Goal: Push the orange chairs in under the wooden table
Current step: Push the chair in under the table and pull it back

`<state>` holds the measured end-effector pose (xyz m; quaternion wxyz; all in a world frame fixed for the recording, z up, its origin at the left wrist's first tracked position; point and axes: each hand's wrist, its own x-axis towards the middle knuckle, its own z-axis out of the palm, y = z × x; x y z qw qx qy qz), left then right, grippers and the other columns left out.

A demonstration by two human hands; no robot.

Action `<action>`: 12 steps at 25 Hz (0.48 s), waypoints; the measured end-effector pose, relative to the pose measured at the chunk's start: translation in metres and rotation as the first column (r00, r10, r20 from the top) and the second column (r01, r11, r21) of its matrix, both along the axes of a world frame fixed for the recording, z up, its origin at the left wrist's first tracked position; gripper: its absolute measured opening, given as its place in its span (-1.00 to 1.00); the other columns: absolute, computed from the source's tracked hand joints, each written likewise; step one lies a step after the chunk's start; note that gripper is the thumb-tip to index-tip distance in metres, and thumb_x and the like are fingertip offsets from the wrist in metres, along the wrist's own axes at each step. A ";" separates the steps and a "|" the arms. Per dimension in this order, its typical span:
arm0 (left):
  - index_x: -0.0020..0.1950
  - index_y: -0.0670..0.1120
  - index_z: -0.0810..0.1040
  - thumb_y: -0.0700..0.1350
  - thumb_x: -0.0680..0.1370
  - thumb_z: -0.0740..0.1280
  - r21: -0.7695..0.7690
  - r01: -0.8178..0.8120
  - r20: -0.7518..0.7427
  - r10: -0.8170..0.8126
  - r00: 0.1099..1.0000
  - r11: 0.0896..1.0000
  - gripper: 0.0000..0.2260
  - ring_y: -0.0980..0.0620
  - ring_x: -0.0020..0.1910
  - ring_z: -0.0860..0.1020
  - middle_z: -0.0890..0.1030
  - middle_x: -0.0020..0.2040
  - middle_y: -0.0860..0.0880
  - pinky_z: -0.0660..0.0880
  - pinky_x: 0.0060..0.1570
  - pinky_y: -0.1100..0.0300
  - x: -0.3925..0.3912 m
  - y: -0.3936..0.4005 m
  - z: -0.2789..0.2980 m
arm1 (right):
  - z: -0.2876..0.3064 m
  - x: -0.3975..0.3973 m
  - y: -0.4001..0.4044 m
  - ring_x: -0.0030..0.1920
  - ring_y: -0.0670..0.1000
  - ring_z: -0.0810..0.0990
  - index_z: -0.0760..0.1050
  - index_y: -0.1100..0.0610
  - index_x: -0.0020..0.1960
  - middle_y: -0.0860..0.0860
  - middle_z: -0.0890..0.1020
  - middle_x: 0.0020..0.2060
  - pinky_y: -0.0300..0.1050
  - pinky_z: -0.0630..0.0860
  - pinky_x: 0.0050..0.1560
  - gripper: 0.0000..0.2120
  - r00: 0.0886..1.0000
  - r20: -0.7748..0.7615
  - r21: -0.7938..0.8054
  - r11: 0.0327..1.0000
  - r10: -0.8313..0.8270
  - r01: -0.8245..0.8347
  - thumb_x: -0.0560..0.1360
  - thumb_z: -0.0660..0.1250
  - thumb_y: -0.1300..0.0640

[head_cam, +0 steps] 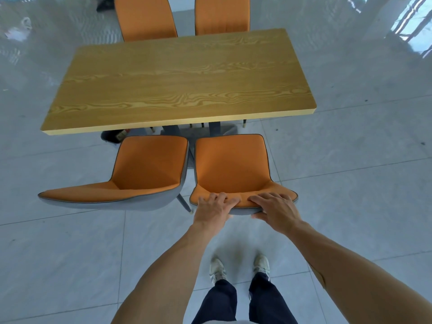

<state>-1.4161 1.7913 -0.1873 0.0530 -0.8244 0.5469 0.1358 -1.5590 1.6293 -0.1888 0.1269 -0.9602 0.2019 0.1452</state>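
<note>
Matt wood-grain table (177, 85), orange cloth chairs (231, 162) w/ grey backs, glossy tile floor (350, 171)

- My left hand (216, 208) and right hand (274, 210) grip the backrest top of the near right chair (231, 164).
- Its seat sits clear of the wooden table (177, 83).
- 1 near left chair (145, 164) stands beside it.

Wooden table (180, 83) bare, rectangular; two orange chairs (230, 164) (142, 169) side by side at near edge, seats outside tabletop; two more (145, 18) (222, 16) at far edge
</note>
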 end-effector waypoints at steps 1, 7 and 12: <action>0.51 0.17 0.16 0.06 0.60 0.30 0.000 0.001 -0.009 -0.001 1.000 1.000 -0.47 -0.13 0.26 0.44 0.43 0.34 -0.05 0.43 0.13 -0.12 0.001 0.000 0.000 | 0.000 0.000 0.000 0.31 0.00 0.49 0.32 -0.15 0.42 -0.15 0.54 0.31 0.03 0.37 0.29 -0.51 1.000 -0.001 0.006 1.000 -0.005 0.005 0.54 0.27 -0.24; 0.48 0.11 0.28 0.20 0.57 0.29 -0.006 -0.051 -0.096 0.050 0.994 0.999 -0.48 -0.06 0.25 0.47 0.48 0.31 0.00 0.44 0.15 -0.04 0.013 0.002 -0.001 | 0.001 0.002 0.003 0.34 0.01 0.48 0.32 -0.17 0.43 -0.15 0.51 0.35 0.08 0.34 0.33 -0.50 0.999 -0.031 -0.005 0.999 -0.034 0.034 0.53 0.30 -0.23; 0.49 0.07 0.31 0.17 0.57 0.30 -0.033 -0.070 -0.168 0.064 0.984 0.997 -0.48 -0.06 0.28 0.45 0.49 0.33 0.00 0.43 0.23 -0.01 0.018 0.009 -0.002 | 0.003 0.006 0.006 0.35 0.01 0.47 0.31 -0.16 0.44 -0.15 0.50 0.36 0.11 0.33 0.32 -0.48 0.995 -0.075 -0.019 0.998 -0.065 0.063 0.53 0.31 -0.21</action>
